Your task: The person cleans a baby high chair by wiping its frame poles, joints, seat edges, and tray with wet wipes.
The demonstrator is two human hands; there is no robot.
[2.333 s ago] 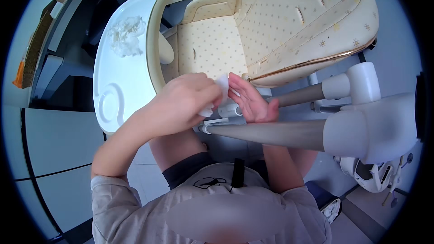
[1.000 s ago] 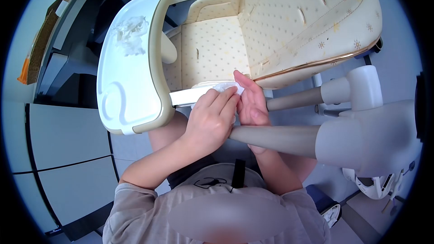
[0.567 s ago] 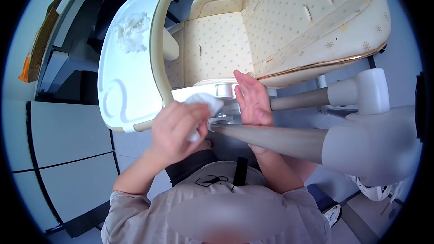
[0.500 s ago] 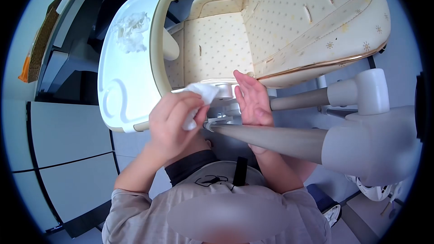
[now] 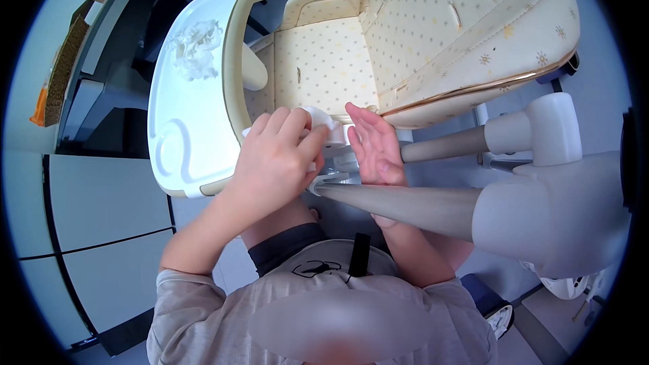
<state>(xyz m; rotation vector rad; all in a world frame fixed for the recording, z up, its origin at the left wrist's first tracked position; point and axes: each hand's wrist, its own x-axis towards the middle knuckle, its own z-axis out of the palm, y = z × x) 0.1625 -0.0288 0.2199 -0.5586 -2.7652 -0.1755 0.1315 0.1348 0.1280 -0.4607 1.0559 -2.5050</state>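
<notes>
My left hand (image 5: 276, 159) is closed around a crumpled white tissue (image 5: 320, 119), part of which shows past its fingertips; the rest is hidden by the hand. Palm facing inward and fingers stretched, my right hand (image 5: 376, 150) is just to the right of the tissue and holds nothing. Its wrist is partly hidden behind a grey tube (image 5: 405, 206). Both hands are at the near side of a high chair, by the cream patterned seat (image 5: 324, 61). On the chair's white tray (image 5: 196, 122) lies a pile of crumpled white tissue (image 5: 195, 51).
The padded backrest (image 5: 466, 34) rises at the upper right. Thick white joints (image 5: 527, 220) join the chair's tubes on the right. White cabinet fronts (image 5: 108, 196) stand at the left, below a piece of brown cardboard (image 5: 65, 67). A white object (image 5: 566, 286) is on the floor at the lower right.
My left hand went to my right hand with the tissue, drew back left, and has now moved up and slightly right again. My right hand stays open. The chair has shifted slightly in view.
</notes>
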